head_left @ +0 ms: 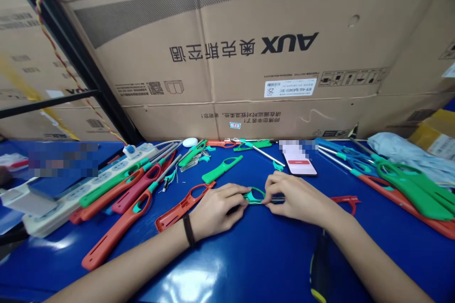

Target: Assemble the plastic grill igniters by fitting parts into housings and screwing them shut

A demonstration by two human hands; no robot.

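Hands (219, 204) (295, 197) apparently pinching green piece (251, 197), tabletop (263, 260) between forearms (142, 256) (369, 256), carton (231, 80) behind

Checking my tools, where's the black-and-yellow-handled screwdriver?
The screwdriver lies on the glossy blue tabletop, bottom of the head view, right of centre, beside the bare right forearm.

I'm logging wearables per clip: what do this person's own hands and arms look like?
The left hand and right hand are both ungloved, and no sleeves are in view. A narrow, dark band circles the left wrist; the right wrist has nothing on it.
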